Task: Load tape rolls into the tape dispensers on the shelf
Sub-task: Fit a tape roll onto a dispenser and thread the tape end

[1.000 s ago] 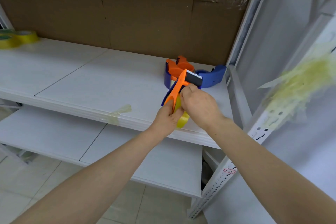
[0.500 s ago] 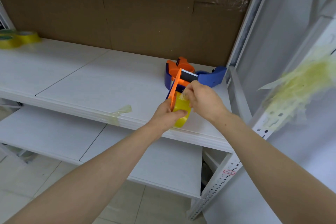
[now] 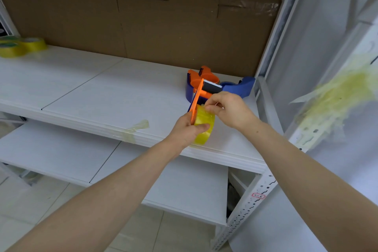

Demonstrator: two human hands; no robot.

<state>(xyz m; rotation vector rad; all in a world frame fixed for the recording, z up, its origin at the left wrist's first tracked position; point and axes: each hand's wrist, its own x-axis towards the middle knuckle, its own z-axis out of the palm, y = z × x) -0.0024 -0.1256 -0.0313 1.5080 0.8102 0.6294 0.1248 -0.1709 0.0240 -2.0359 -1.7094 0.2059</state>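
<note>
Two hands meet over the front edge of the white shelf [image 3: 102,92], near its right end, working on one tape dispenser [image 3: 198,96] with an orange side plate and a black toothed blade at its far tip. The left hand [image 3: 187,130] grips the dispenser from below, fingers hidden behind the orange plate and thumb laid across the yellow tape roll [image 3: 204,129] that sits against the plate's near side. The right hand [image 3: 230,109] comes in from the right and pinches at the top of the roll with thumb and fingertips; whether a loose end of tape is lifted there cannot be told. The roll's lower rim hangs just above the shelf edge. Behind the hands, toward the back right corner of the shelf, lie an orange dispenser [image 3: 204,74] and a blue dispenser [image 3: 243,87], close together. Far off at the left end of the shelf stand two spare rolls [image 3: 22,46] of yellow tape, touching each other. A strip of clear tape [image 3: 136,128] is stuck over the shelf's front edge, left of the hands. Brown cardboard [image 3: 143,26] backs the shelf, a lower shelf [image 3: 61,153] juts out beneath, and a wad of yellowish tape [image 3: 335,106] clings to the post at the right.
</note>
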